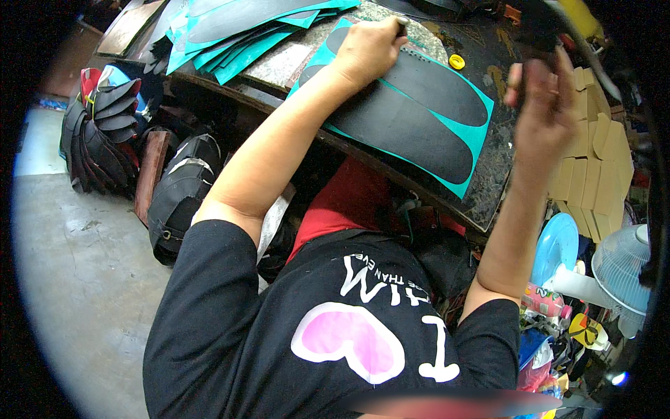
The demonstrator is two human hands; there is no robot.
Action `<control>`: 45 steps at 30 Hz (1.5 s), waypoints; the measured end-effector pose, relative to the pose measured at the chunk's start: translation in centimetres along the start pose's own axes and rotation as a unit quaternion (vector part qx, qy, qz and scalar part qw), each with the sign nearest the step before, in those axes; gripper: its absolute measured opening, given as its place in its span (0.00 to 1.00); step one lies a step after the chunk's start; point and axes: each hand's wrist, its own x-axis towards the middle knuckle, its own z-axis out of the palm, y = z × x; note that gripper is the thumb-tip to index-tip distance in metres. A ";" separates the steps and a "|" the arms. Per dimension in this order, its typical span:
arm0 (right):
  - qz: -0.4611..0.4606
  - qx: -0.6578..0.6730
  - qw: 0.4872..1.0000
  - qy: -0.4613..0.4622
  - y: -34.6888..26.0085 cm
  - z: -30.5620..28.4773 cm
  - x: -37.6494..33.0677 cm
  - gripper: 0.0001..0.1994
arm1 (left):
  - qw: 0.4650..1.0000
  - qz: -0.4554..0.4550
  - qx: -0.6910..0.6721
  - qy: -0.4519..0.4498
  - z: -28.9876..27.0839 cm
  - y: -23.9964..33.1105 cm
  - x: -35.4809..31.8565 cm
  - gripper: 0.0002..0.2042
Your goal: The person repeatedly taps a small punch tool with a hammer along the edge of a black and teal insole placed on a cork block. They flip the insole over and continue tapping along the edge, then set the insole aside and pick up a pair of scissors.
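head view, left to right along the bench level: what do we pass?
Stack of black cut pieces → left hand pressing on the teal sheet with black sole shapes → yellow ring → right hand, raised → tan blocks.

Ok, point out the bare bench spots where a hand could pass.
Bare dark benchtop lies between the teal sheet and the tan blocks, near the yellow ring. The far left is crowded with a teal sheet stack.

I see a shoemaking workshop, teal sheets [237,35] stacked on the worktop's [488,188] far left corner, black cut soles [105,133] piled on concrete floor [77,279]
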 end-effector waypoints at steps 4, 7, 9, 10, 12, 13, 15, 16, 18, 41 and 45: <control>0.113 -0.199 0.967 -0.110 4.2 2.5 -2.0 0.21 | 1.000 0.009 0.012 0.013 0.4 0.7 -0.3 0.05; 0.121 -0.262 0.953 -0.091 6.8 1.3 -3.0 0.22 | 0.929 -0.226 -0.288 0.057 0.5 -0.3 -0.1 0.07; 0.182 -0.195 0.958 -0.102 7.0 0.0 -2.5 0.23 | 0.909 -0.249 -0.333 0.034 0.7 -0.9 -0.1 0.08; 0.171 -0.154 0.968 -0.100 6.4 -0.6 -2.1 0.23 | 0.915 -0.245 -0.320 0.008 0.8 -1.2 0.0 0.08; 0.151 -0.117 0.980 -0.061 4.4 -1.2 -0.8 0.22 | 0.942 -0.213 -0.258 -0.011 0.7 -1.4 0.0 0.08; 0.126 -0.080 0.988 -0.043 2.9 -1.7 -0.2 0.21 | 0.954 -0.195 -0.226 -0.020 0.6 -1.4 0.0 0.09; 0.064 -0.034 0.997 -0.006 0.1 -2.3 0.5 0.20 | 0.985 -0.098 -0.140 0.009 0.6 -1.0 0.1 0.09; 0.027 -0.026 0.999 0.014 -0.8 -2.3 0.5 0.18 | 0.994 -0.048 -0.096 0.024 0.5 -0.8 0.1 0.09; -0.005 -0.017 1.000 0.024 -1.2 -1.4 0.4 0.18 | 0.998 0.017 -0.056 0.013 0.6 -0.2 0.4 0.09; 0.066 -0.185 0.978 -0.067 2.4 0.8 -1.9 0.20 | 0.998 0.044 -0.019 -0.033 2.8 1.6 0.2 0.08; 0.195 -0.230 0.950 -0.084 6.3 -1.4 -4.3 0.23 | 0.915 -0.236 -0.326 0.034 2.6 0.3 0.5 0.06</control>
